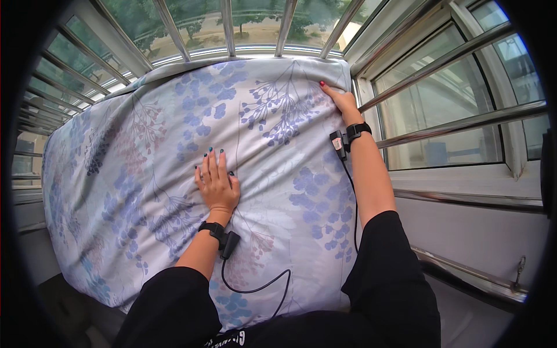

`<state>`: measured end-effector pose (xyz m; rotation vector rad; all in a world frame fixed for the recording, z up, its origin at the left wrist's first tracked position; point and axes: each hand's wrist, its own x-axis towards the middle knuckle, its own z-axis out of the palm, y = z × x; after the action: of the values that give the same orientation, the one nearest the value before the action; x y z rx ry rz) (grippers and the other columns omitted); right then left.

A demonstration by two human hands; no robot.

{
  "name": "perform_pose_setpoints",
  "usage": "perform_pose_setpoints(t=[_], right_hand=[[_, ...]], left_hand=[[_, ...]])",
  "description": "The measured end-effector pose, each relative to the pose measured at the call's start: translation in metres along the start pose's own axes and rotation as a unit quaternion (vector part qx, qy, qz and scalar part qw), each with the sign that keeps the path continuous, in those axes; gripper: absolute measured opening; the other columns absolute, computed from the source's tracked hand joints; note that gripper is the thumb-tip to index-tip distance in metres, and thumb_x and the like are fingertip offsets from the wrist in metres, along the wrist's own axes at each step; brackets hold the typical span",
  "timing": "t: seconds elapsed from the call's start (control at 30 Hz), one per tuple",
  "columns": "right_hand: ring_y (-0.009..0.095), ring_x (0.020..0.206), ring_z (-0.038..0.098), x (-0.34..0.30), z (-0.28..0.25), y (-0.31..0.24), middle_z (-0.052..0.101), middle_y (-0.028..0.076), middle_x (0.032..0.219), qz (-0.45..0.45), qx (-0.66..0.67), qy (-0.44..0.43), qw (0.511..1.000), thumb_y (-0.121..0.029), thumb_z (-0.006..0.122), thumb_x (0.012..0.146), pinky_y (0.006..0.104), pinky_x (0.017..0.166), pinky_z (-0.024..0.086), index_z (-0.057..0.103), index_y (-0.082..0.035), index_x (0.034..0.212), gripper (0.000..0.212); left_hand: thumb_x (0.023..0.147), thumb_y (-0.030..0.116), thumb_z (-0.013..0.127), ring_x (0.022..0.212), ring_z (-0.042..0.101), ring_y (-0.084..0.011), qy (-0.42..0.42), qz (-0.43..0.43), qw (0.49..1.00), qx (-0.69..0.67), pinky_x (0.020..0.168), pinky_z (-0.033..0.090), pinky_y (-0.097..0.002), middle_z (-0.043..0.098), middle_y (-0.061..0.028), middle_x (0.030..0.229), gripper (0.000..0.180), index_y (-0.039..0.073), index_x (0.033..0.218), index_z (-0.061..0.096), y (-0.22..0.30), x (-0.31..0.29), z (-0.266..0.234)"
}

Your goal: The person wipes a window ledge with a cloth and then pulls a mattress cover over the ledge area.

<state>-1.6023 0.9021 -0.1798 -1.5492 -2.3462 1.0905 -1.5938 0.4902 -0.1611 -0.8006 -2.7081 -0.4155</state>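
A pale floral bed sheet (pixel 278 174) in white, lilac and blue covers a wide, mattress-like pad. Flat on its middle lies my left hand (pixel 217 185), open, fingers stretched away from me; creases run out around it. At the far right corner, my right hand (pixel 343 104) grips the edge of the sheet. Its thumb lies on top, while the other fingers are hidden over the side. Both wrists carry black straps with a small black device and a cable.
Shiny metal bars (pixel 227 29) line the far, left and right sides, close to the pad. A window (pixel 447 98) stands behind the right-hand rails, with a white wall panel (pixel 476 238) below. Trees show beyond the far bars. A loose black cable (pixel 255 290) crosses the sheet near me.
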Motion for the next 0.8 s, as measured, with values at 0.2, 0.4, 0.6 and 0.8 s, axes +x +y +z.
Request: perform_pose_setpoints(t=[0.2,0.4,0.6,0.8], right_hand=[[0.022,0.071,0.060,0.000,0.002,-0.015,0.060,0.015,0.087,0.029,0.320,-0.160,0.933,-0.026,0.076,0.060,0.0307,0.064,0.049,0.050,0.011,0.101,0.061],[0.030,0.088,0.057,0.001,-0.016,0.007,0.055,0.025,0.098,0.046,0.064,-0.152,0.985,-0.073,0.034,0.068,0.0335,0.080,0.043,0.044,0.013,0.111,0.096],[0.043,0.098,0.044,-0.206,-0.017,0.065,0.041,0.033,0.107,-0.086,-0.225,0.082,0.967,-0.058,0.036,0.078,0.0437,0.085,0.035,0.021,0.010,0.122,0.082],[0.036,0.120,0.024,-0.393,-0.037,0.175,0.027,0.026,0.127,-0.191,-0.157,0.100,0.964,-0.041,0.052,0.077,0.0400,0.100,0.018,0.021,0.008,0.125,0.075]], left_hand=[[0.064,0.018,0.046,0.115,0.035,-0.0242,0.017,0.002,1.000,0.003,0.096,0.021,-0.0419,0.039,-0.0091,0.126,0.054,0.010,0.118,0.044,-0.012,-0.007,0.001],[0.064,0.019,0.046,0.115,0.034,-0.0243,0.029,0.021,0.999,-0.014,0.096,0.021,-0.0424,0.038,-0.0084,0.126,0.056,0.012,0.119,0.043,-0.015,-0.007,0.010],[0.068,0.020,0.042,0.117,0.032,-0.0226,0.064,0.026,0.998,0.003,0.097,0.019,-0.0405,0.036,-0.0072,0.127,0.052,0.012,0.120,0.040,-0.014,-0.009,0.006],[0.077,0.026,0.039,0.119,0.030,-0.0204,0.080,0.027,0.995,0.049,0.098,0.018,-0.0422,0.038,-0.0064,0.126,0.045,0.015,0.121,0.038,-0.014,-0.014,0.002]])
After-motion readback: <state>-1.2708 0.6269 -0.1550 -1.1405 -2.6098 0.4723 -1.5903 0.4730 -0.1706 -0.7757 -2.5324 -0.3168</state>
